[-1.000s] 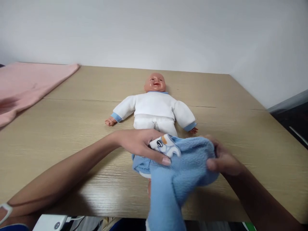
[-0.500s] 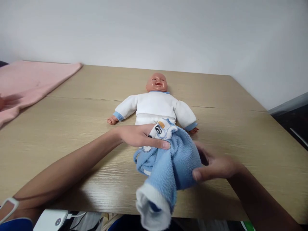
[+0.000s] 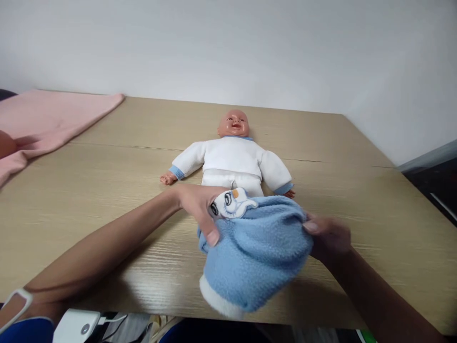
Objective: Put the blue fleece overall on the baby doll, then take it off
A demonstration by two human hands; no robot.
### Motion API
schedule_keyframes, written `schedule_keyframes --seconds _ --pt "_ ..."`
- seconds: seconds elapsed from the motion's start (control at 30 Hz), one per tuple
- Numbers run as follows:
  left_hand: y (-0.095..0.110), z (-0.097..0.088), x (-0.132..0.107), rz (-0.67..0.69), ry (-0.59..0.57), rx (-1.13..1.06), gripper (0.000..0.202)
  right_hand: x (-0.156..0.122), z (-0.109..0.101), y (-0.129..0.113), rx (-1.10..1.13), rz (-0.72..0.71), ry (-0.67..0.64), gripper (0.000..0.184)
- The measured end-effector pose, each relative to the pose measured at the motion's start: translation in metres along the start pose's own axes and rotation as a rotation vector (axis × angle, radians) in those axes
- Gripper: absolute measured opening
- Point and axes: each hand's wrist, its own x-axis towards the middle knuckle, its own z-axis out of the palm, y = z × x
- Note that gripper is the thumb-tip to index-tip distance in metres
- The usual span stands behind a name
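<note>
Here, both hands' fingers (image 3: pixel 213 237) pinch the blue fleece garment (image 3: pixel 253 252) stretched between them.

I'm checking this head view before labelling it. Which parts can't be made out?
Head view only:
- Doll: legs and feet hidden behind the blue fleece garment.
- Right hand: fingertips buried in the fleece.
- Left hand: palm covered by the garment's white patch.
- White device: cut off by the bottom edge.
- Pink cloth: runs off the left edge.

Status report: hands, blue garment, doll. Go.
Left hand and right hand both gripping blue fleece garment. Doll flat on table, legs under garment. Nothing between.
</note>
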Motion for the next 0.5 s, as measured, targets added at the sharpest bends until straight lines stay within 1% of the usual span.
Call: schedule_keyframes --seconds 0.07,0.13,0.2,0.23,0.3,0.37,0.43,0.5 --pt "0.001 -0.002 -0.002 -0.019 -0.058 0.039 0.064 0.001 0.001 0.0 -0.089 0.069 -0.028 0.045" --pt "0.003 -0.001 -0.002 -0.037 -0.062 0.104 0.052 0.001 0.006 -0.002 -0.215 0.129 -0.108 0.054" --pt "0.005 0.002 0.0 -0.034 -0.059 0.15 0.039 0.0 0.013 -0.004 -0.327 0.158 -0.199 0.054" --pt "0.006 0.004 0.001 -0.022 -0.055 0.165 0.033 -0.001 0.017 -0.004 -0.373 0.164 -0.224 0.054" --pt "0.007 0.008 0.005 0.011 -0.003 0.182 0.029 -0.002 0.023 -0.004 -0.44 0.151 -0.228 0.055" --pt "0.009 0.015 0.01 0.024 0.075 0.186 0.031 -0.003 0.024 0.0 -0.456 0.146 -0.194 0.055" --pt "0.012 0.022 0.013 0.019 0.133 0.182 0.033 -0.004 0.021 0.008 -0.385 0.149 -0.149 0.052" --pt "0.014 0.027 0.014 0.012 0.203 0.175 0.033 -0.005 0.016 0.016 -0.268 0.138 -0.144 0.045"
